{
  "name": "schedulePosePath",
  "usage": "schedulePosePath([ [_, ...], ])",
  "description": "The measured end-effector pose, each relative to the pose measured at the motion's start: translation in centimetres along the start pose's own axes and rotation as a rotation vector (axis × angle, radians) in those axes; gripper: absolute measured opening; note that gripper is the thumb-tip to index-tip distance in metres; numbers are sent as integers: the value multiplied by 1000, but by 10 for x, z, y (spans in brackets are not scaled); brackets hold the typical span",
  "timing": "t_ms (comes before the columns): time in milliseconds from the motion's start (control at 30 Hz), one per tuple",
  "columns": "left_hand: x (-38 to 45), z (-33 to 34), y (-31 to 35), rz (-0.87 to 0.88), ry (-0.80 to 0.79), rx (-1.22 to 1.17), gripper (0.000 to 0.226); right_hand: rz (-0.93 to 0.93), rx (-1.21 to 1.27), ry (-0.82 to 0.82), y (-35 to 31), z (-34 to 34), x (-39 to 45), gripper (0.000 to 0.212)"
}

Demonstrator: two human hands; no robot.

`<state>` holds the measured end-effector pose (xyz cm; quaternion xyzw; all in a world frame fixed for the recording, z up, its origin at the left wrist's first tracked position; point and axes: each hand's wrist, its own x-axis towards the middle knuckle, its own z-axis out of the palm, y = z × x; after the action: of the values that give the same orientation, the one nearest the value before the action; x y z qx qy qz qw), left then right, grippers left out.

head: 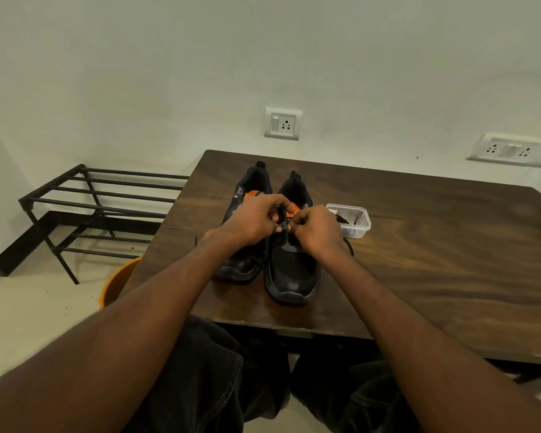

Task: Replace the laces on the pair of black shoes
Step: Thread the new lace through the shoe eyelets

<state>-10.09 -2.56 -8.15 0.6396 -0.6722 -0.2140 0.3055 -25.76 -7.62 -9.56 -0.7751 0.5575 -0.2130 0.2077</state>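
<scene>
While both hands work close together over the eyelet area of the black lace-up shoe with the orange lining, its toe points back toward the person, which puts the lacing right under the fingers. The left hand has its fingers curled, pinching what looks like the dark tongue or eyelet flap, probably to steady it; the right hand is also curled tight, seemingly pinching a black lace end, though the lace itself is too small to be sure of. Under the left hand stands the second black shoe, just beside the first on the dark wooden table. Just beyond the right hand sits a small clear plastic tub, lid off, holding a coil of dark lace.
</scene>
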Motion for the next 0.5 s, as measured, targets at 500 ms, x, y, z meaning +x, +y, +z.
schedulePosePath([
  [500, -3, 0, 6, 10, 50, 24, 11, -119, 127, -306, 11, -22, 8, 23],
])
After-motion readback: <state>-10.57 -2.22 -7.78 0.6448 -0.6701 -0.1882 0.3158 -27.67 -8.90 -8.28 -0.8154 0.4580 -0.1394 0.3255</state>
